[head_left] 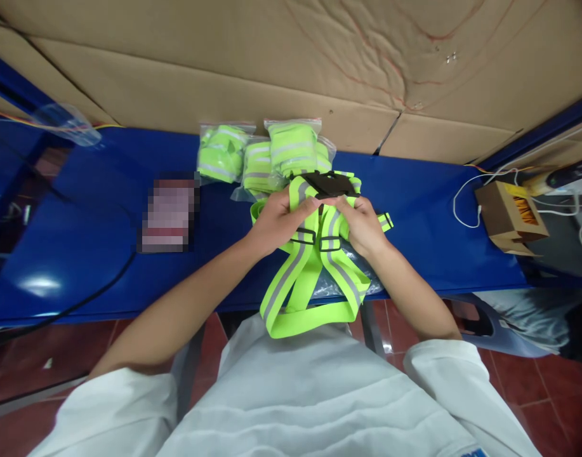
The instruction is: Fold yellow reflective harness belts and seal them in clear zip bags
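Two bare hands, both gripping: my left hand (274,222) and my right hand (364,228), closed on the top of one reflective harness (314,322). Arms: reaching forward from short white sleeves (122,406), elbows out, forearms slanting inward. Thumbs: on top, pointing toward each other, tips close together just below a black piece (331,184) on the harness; most of my fingers are hidden by the straps.

Harness: yellow-green straps, grey stripes, two black sliders (329,238); held at the near side of the blue tabletop (424,209), lower loop hanging past the edge in front of my shirt (310,393). Beneath it, clear plastic (329,285).

Behind: several clear bags (293,146) of similar straps, grouped near the cardboard wall (214,82).

Right: one open cardboard box (502,216) bearing a yellow patch, its print too small to read.

Writing: one blue mark (474,452) on my shirt, cut off by the frame, lettering illegible.
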Available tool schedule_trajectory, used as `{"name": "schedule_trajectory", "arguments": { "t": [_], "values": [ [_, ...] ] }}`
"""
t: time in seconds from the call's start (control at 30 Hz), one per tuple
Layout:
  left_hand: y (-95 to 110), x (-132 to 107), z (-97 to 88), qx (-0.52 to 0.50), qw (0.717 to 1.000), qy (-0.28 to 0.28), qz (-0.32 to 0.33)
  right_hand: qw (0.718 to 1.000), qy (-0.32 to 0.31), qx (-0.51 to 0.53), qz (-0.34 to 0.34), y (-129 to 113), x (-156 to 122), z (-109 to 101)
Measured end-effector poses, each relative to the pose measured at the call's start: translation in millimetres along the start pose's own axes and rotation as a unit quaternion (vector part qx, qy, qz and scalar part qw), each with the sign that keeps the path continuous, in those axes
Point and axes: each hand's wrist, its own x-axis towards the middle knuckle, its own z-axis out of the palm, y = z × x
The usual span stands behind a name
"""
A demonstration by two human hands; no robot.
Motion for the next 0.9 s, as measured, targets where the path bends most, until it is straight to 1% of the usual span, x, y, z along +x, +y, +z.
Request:
{"name": "schedule_trajectory", "arguments": {
  "t": [0.1,0.2,0.27,0.37,0.43,0.5,0.57,0.63,0.67,0.7,0.8,0.83,0.9],
  "values": [
    [5.8,1.1,-2.4,0.017,0.999,-0.032,0.027,1.0,0.005,-0.007,0.022,0.0,-1.3,2.1],
    [3.3,0.9,-1.8,0.024,0.998,-0.061,-0.01,1.0,0.004,-0.001,0.021,-0.8,-2.2,2.6],
    [-0.6,0.4,-1.0,0.015,0.996,-0.076,-0.036,1.0,-0.018,0.003,0.009,-1.7,-2.3,0.8],
    [-3.7,-0.1,-0.3,-0.016,0.997,-0.066,-0.038,0.997,-0.064,-0.036,-0.009,-5.3,-0.8,-5.4],
    [-3.0,-0.2,-0.7,-0.026,0.998,-0.049,-0.026,0.992,-0.072,-0.095,-0.052,-11.7,1.3,-11.5],
    [-0.9,-0.4,-1.3,-0.017,0.999,-0.045,-0.013,0.979,-0.067,-0.153,-0.121,-22.1,3.4,-17.9],
    [1.7,-0.8,-1.2,0.002,0.998,-0.068,-0.007,0.962,-0.078,-0.198,-0.171,-35.3,4.5,-22.8],
    [3.8,-1.4,0.2,-0.001,0.996,-0.089,-0.015,0.949,-0.093,-0.231,-0.194,-48.9,4.8,-24.5],
    [4.5,-1.8,1.4,-0.016,0.996,-0.088,-0.021,0.943,-0.097,-0.244,-0.205,-55.1,4.8,-24.0],
    [4.8,-2.0,2.5,-0.038,0.996,-0.074,-0.028,0.937,-0.098,-0.256,-0.219,-60.6,4.8,-22.8],
    [4.3,-2.2,4.2,-0.095,0.995,-0.015,-0.032,0.913,-0.108,-0.295,-0.258,-72.4,5.4,-17.7],
    [4.0,-2.1,4.2,-0.103,0.994,-0.005,-0.029,0.906,-0.12,-0.31,-0.263,-74.7,5.8,-16.2],
    [4.1,-2.2,4.3,-0.107,0.994,-0.009,-0.032,0.896,-0.136,-0.331,-0.262,-77.2,6.6,-14.2]
  ]
}}
